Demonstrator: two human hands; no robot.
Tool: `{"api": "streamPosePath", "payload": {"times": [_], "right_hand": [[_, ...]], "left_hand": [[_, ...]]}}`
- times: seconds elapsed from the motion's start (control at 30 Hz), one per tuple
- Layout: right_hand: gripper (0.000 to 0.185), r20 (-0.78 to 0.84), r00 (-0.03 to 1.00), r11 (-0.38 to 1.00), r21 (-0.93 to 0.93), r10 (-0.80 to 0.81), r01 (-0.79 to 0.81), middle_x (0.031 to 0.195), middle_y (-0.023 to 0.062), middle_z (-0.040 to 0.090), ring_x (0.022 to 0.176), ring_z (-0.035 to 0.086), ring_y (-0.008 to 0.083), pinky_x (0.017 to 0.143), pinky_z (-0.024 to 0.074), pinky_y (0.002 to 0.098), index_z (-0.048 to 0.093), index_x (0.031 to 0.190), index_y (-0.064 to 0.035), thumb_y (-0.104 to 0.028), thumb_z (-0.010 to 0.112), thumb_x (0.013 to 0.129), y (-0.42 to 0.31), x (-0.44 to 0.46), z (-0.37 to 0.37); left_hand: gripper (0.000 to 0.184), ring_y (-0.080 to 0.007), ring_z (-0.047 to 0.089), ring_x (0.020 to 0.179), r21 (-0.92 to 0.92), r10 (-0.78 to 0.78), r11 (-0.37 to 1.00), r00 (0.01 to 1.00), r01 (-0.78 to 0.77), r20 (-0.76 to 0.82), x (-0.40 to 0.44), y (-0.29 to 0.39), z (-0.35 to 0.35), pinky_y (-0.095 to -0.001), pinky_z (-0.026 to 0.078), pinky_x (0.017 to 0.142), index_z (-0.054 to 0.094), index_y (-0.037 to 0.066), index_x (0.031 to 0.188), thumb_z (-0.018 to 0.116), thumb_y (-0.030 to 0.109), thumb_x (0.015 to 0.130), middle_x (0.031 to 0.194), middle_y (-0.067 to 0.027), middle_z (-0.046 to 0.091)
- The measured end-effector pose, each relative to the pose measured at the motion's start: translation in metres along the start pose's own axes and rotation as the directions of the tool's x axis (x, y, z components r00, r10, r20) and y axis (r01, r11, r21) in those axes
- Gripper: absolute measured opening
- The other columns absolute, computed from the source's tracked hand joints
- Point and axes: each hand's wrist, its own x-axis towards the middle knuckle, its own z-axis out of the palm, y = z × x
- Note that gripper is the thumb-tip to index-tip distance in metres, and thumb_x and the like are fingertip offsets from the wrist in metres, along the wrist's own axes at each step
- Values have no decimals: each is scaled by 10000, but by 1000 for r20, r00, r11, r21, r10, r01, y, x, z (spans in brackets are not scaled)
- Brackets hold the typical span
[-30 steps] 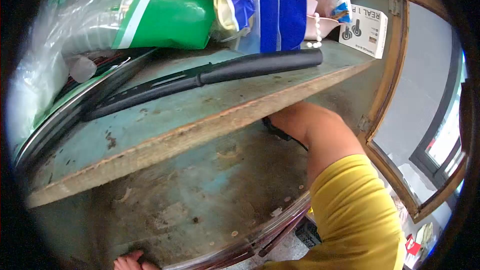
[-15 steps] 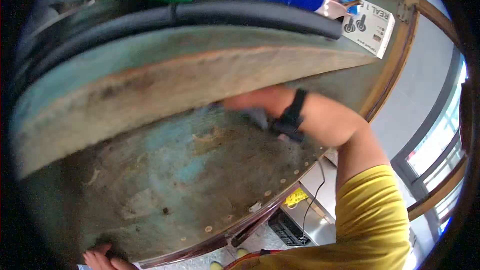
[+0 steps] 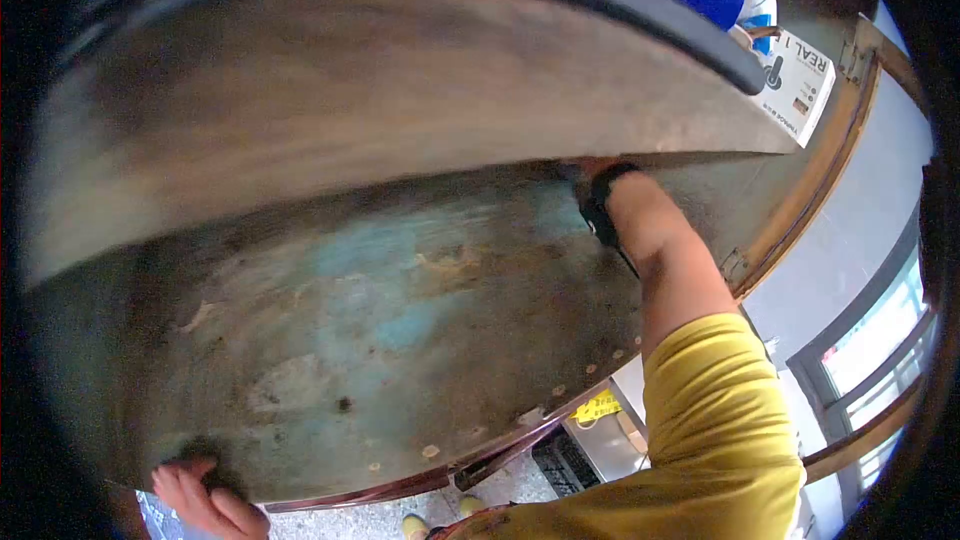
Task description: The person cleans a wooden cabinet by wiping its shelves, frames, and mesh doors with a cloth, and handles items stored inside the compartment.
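The stained board (image 3: 400, 340) lies against the left hand (image 3: 205, 500).

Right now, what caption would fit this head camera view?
Right arm reaching under the upper shelf, left hand at the stained lower shelf.

So the lower shelf (image 3: 500, 340) is a pretty beat-up wooden-looking board lying flat under the upper board (image 3: 400, 90), all murky brown and grey-green with brighter turquoise patches around the middle. There's a pale scuff toward the left, a small dark spot nearer the front, and round pale dots along the near right edge. Far side's shadowy, so can't really tell its condition there.
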Motion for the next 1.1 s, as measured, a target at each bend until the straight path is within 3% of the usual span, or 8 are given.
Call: {"api": "streamPosePath", "payload": {"times": [0.03,0.07,0.1,0.17,0.37,0.6,0.83,1.1], "right_hand": [[287,-42,999,999,40,22,-21,880,121,631,812,580,253,704,456,412,635,988,-71,-128,535,725,1,1,-12],[285,-87,995,995,87,51,-43,882,119,631,813,579,250,706,455,410,633,989,-71,-129,536,728,0,0,-25],[283,-124,990,990,135,61,-44,884,117,630,814,578,248,707,454,407,632,990,-70,-130,536,730,-6,1,-41],[279,-227,971,969,246,69,-11,888,113,629,816,576,242,710,453,401,629,992,-69,-131,538,736,-20,1,-73],[268,-372,917,842,442,-142,310,900,100,625,822,569,226,718,449,383,622,997,-65,-136,541,752,-156,-32,-105],[256,-465,775,581,516,-428,630,913,84,621,829,562,207,728,444,363,613,1004,-60,-141,546,771,-369,-108,-128],[244,-462,721,450,569,-517,688,927,69,616,836,554,188,738,438,343,604,1011,-55,-146,550,790,-525,-170,-141],[233,-364,757,480,605,-542,635,942,51,611,843,546,166,749,433,319,594,1018,-49,-151,555,812,-595,-203,-129]], "left_hand": [[431,-400,404,1150,-54,-76,995,981,87,180,12,9,-10,-501,257,984,483,10,1206,325,312,943,1199,-221,489],[375,-388,459,923,141,127,985,963,-95,-239,30,33,1,-459,329,827,552,5,923,348,319,899,976,-215,519],[334,-360,418,763,19,40,999,978,-37,-203,50,50,-7,-419,313,697,481,30,734,367,321,851,800,-187,458],[187,-319,414,678,-43,-29,999,986,22,-162,62,64,-13,-416,298,657,519,36,717,405,184,721,695,-138,455],[148,-271,408,653,-44,-50,998,977,42,-206,65,66,-5,-374,292,633,538,101,683,437,202,642,687,-90,451],[142,-244,421,657,-49,-38,998,973,27,-230,66,59,-2,-364,304,636,571,122,681,471,177,597,696,-64,442],[124,-252,415,655,-94,-38,995,973,17,-227,63,55,-1,-377,297,633,567,136,691,474,186,627,697,-62,424],[125,-237,424,634,-104,-39,994,967,14,-251,62,56,-2,-372,304,628,574,144,680,508,187,583,700,-51,438]]}}
